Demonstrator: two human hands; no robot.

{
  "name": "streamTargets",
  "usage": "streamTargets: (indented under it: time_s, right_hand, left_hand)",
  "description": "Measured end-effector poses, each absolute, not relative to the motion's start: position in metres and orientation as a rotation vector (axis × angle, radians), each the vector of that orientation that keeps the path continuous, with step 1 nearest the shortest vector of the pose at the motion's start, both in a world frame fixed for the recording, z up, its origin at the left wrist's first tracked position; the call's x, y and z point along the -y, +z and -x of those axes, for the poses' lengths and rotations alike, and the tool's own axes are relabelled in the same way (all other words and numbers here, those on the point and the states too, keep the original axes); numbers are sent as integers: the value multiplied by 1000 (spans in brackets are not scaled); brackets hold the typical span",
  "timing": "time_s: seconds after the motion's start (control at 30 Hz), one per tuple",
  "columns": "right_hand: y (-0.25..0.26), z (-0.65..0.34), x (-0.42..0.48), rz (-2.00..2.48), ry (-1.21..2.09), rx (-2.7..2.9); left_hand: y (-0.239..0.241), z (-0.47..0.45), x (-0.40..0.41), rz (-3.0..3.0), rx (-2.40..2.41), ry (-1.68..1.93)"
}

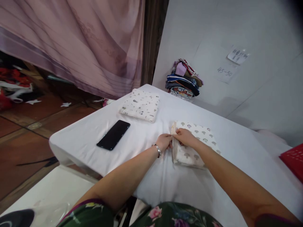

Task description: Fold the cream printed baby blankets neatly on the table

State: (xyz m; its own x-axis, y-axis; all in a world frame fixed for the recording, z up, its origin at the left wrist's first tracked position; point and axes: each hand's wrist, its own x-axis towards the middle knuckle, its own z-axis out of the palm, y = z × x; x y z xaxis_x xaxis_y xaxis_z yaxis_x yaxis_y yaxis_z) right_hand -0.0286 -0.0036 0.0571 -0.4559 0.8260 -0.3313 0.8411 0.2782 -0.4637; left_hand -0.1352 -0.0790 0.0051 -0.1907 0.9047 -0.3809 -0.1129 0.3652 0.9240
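A folded white cloth with a grey mushroom print lies in front of me on the white-covered table. Its left edge shows several stacked layers. My left hand, with a silver bracelet at the wrist, pinches that edge from the left. From above, my right hand grips the same edge, its fingers bent round the layers. The fingertips of both hands nearly meet, and some are hidden. Farther left lies another folded white cloth with small grey and green prints, apart from my hands.
A black phone lies on the table to the left. Folded clothes are stacked against the grey wall. A red object sits at the right edge. A pink curtain hangs behind, and paper notes are on the wall.
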Motion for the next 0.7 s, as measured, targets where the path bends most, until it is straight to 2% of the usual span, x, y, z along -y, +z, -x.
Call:
streamTargets:
  time_s: [0.1,0.37,0.43,0.57,0.63,0.7]
  right_hand:
    - [57,18,10,-1606,-1261,-2449]
    - [42,-10,24,-1594,-1210,-2713]
    - [44,-14,18,-1547,-1097,-2815]
    - [47,-9,-8,-1208,-488,-3227]
    - [43,1,-21,-1136,-281,-3152]
    - [36,11,-30,-1135,-219,-3002]
  left_hand:
    - [3,135,80,-819,-1471,1096]
    - [-3,125,85,-1090,-1695,1091]
    - [-4,124,84,-1123,-1743,1065]
    - [-5,125,81,-1142,-1787,1042]
    - [-4,126,81,-1149,-1794,1046]
    - [-4,127,80,-1146,-1792,1048]
